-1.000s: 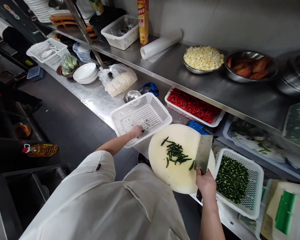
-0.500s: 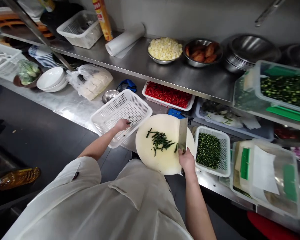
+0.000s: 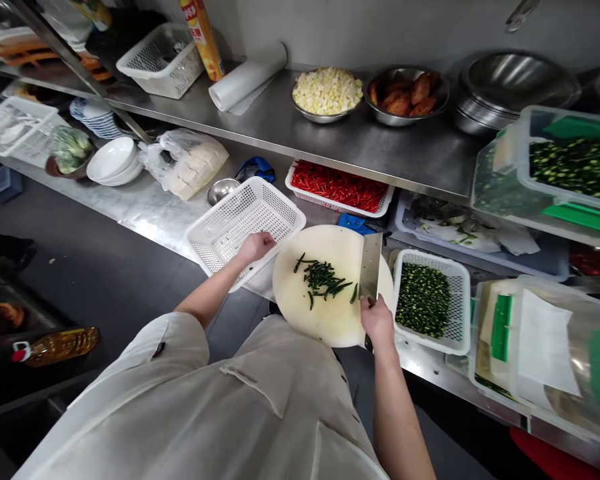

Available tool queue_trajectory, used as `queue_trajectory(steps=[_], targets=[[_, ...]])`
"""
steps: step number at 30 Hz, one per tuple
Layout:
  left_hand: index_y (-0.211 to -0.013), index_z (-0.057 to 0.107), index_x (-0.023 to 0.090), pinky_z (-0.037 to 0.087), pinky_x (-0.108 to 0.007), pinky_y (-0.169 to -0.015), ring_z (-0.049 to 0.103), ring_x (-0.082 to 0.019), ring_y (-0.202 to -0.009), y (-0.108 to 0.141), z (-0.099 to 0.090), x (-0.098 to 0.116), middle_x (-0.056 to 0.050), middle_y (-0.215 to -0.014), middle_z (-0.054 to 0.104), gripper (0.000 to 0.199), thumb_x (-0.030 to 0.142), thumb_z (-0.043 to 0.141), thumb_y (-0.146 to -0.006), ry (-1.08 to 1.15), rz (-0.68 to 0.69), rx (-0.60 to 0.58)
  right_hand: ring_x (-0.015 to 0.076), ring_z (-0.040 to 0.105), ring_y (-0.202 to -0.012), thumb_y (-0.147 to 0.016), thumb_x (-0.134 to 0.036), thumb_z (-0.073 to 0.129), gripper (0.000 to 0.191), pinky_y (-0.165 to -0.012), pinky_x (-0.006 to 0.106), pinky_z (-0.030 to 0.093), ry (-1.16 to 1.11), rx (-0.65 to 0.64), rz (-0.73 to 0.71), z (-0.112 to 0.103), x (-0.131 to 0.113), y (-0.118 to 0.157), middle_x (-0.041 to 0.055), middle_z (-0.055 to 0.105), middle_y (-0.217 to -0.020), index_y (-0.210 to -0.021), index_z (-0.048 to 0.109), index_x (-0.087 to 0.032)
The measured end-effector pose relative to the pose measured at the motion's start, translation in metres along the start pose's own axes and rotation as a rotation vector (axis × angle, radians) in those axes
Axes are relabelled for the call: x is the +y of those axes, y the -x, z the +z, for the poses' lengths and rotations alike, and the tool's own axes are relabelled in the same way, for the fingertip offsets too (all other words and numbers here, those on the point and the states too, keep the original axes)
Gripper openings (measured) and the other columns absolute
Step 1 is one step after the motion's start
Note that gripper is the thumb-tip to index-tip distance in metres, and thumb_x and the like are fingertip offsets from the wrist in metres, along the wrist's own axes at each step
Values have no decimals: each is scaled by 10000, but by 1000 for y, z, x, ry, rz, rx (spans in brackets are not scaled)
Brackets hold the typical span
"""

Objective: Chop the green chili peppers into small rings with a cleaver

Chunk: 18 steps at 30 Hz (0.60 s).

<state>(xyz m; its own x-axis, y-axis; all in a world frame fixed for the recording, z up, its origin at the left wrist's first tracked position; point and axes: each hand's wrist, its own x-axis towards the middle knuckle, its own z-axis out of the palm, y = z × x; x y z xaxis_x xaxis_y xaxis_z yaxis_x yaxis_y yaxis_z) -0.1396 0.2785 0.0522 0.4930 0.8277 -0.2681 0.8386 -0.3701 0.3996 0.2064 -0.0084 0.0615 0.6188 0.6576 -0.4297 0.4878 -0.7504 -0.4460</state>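
Note:
My right hand (image 3: 379, 319) is wrapped round the handle of a cleaver (image 3: 371, 267), its broad blade lying over the right part of a round cutting board (image 3: 305, 320). A loose pile of slender green chilies (image 3: 323, 277) sits at the board's middle, with one chili apart by the blade. My left hand (image 3: 257, 247) hovers over the near right side of a white perforated basket (image 3: 230, 230), its fingers closed together. Whatever those fingers hold is too small or hidden to make out. A few green specks lie in that basket.
Right of the board stands a basket of chopped green chilies (image 3: 423, 300); behind it, a basket of red chilies (image 3: 336, 188). Clear plastic bins (image 3: 545, 347) sit at the right. A steel shelf (image 3: 260, 133) overhangs the counter. A small steel bowl (image 3: 223, 191) is behind the white basket.
My left hand has moved right within the basket, toward the board; green bits seen at its fingertips before no longer show. My right hand and the cleaver stay put on the board.

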Motion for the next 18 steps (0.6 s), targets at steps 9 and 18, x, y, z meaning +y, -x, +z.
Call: queue_trajectory(steps=[9,18], targets=[[-956,803,189,544,-253,-824,746,-255,-988,40,28,-76,-102,-1040,805,206,267,761,-770,-272,-210,-346,322,739,-1024,-1032,-427,533,438,-812,346,497,48,-7,-14,2,12,-13,184,795,-1107,-1317,688,-132],[-1028,748,205,519,-258,-859,719,-237,-977,30,29,-80,-78,-1022,778,228,226,685,-810,-239,-95,-319,285,737,-1029,-1048,-405,549,342,-803,301,485,11,-22,-55,-5,1,-11,160,794,-1123,-1252,691,-170]])
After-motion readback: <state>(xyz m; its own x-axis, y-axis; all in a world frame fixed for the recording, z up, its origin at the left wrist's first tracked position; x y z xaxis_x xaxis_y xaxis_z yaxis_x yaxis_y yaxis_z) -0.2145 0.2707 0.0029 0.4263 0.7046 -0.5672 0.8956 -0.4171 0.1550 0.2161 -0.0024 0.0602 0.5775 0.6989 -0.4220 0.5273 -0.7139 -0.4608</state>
